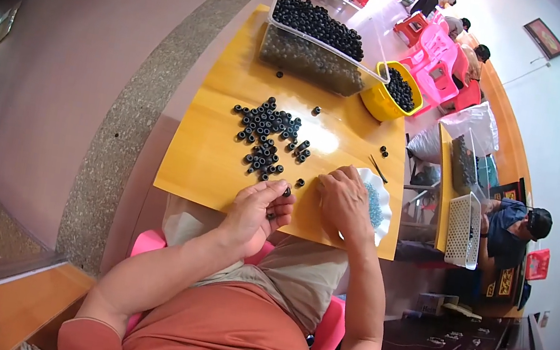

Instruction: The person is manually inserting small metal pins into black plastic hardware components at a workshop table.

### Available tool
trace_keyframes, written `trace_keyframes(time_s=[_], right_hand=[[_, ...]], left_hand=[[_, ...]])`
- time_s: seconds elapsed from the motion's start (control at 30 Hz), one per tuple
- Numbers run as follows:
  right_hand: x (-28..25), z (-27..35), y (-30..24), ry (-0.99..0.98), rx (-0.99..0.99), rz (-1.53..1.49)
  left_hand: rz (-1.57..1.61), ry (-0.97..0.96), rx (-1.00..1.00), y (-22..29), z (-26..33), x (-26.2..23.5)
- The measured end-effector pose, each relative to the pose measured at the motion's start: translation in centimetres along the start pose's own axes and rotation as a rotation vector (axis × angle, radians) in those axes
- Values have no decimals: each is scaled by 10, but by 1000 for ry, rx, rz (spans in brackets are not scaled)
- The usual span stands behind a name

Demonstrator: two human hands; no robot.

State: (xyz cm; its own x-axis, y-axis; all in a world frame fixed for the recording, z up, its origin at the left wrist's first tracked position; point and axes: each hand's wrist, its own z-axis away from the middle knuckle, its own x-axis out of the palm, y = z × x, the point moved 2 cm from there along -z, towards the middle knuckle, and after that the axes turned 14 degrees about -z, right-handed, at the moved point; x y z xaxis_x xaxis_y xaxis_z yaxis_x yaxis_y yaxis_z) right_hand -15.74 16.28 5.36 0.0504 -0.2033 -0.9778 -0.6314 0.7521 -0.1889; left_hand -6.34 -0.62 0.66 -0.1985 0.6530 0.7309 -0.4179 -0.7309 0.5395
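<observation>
Yellow wooden table (210,157) carries a clear bin (314,42) of black beads, then a loose pile of black ring beads (267,137). Left hand (257,208) pinches one bead (287,191) at the near edge; right hand (345,199) rests curled on a white dish (381,197). Small, hard, light, likely slippery: grip its rim.

Loose pile of beads (268,135) lies mid-table (203,156). Behind it, at the far edge, a bin (312,53) full of beads; basket (393,94) just right of the bin. Dish (376,200) at near right edge, under the right hand (344,203); left hand (256,211) beside it.
</observation>
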Motion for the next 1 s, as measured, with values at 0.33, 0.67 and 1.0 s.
trace_keyframes(time_s=[0.33,0.67,1.0], right_hand=[[10,-4,6,70,-33,-107],[-14,7,20,466,-96,-365],[-15,63,63,431,50,-365]], left_hand=[[-37,8,9,-5,-2,-1],[-112,29,24,-9,-5,-3],[-181,-23,3,-16,-3,3]])
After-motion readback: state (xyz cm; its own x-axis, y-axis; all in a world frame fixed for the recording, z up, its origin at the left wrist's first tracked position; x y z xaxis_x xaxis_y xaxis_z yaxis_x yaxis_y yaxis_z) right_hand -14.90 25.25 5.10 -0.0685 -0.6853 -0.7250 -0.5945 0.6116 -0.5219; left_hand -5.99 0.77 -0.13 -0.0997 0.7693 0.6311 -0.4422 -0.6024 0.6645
